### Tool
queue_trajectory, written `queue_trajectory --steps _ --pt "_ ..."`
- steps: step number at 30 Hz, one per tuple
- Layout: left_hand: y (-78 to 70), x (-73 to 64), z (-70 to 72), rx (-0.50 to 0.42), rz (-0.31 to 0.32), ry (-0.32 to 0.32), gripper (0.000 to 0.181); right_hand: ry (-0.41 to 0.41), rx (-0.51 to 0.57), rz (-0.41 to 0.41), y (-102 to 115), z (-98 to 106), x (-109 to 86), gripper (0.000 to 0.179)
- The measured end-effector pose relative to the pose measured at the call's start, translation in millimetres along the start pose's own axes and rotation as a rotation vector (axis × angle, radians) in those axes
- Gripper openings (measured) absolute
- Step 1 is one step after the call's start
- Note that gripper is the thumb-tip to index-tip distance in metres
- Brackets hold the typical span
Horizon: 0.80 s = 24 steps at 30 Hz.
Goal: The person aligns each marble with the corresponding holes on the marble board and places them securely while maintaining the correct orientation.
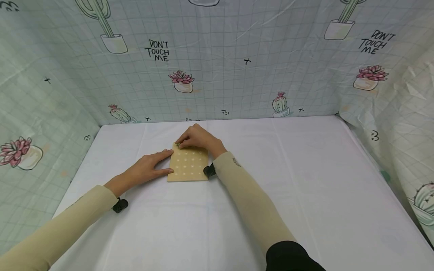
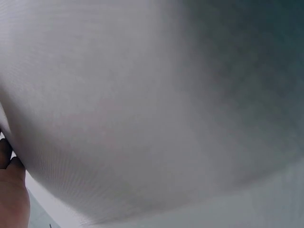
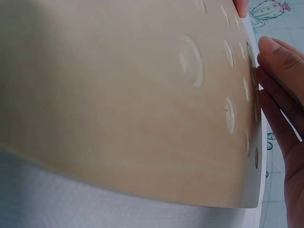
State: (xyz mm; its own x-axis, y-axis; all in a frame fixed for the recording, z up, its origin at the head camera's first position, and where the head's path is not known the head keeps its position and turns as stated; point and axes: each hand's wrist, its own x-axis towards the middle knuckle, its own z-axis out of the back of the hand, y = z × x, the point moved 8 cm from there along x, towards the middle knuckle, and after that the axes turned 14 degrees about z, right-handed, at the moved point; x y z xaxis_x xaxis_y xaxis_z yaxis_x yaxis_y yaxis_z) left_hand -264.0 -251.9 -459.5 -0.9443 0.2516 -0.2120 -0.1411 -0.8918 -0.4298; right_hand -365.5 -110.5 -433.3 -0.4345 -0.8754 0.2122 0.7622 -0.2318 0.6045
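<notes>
A pale yellow-tan board (image 1: 188, 177) with rows of round pits lies flat on the white tablecloth. My left hand (image 1: 145, 168) is at its left side, fingers extended, fingertips and thumb tip right at the edge. Over the board's far left corner, my right hand (image 1: 198, 138) has its fingers bent down. A small greenish thing (image 1: 178, 145) shows at its fingertips; I cannot tell what it is. In the right wrist view the board (image 3: 118, 109) fills most of the picture, with the right hand (image 3: 289, 80) at its edge. The left wrist view catches only part of a hand (image 2: 13, 194).
White cloth (image 1: 305, 180) covers the table around the board. Behind it and at both sides hang curtains (image 1: 220, 82) printed with cacti and lettering. Small dark wrist cameras (image 1: 120, 205) sit under both sleeves, the right one close to the board's right edge.
</notes>
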Motion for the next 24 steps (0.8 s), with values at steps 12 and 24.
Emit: queue_trajectory --steps 12,24 --pt "-2.3 -2.2 0.9 -0.001 -0.006 -0.01 0.084 0.005 -0.009 -0.01 2.6 0.1 -0.9 0.025" --pt "-0.8 -1.3 -0.5 0.011 0.009 -0.001 0.085 0.063 -0.049 -0.027 4.7 9.1 -8.2 0.028"
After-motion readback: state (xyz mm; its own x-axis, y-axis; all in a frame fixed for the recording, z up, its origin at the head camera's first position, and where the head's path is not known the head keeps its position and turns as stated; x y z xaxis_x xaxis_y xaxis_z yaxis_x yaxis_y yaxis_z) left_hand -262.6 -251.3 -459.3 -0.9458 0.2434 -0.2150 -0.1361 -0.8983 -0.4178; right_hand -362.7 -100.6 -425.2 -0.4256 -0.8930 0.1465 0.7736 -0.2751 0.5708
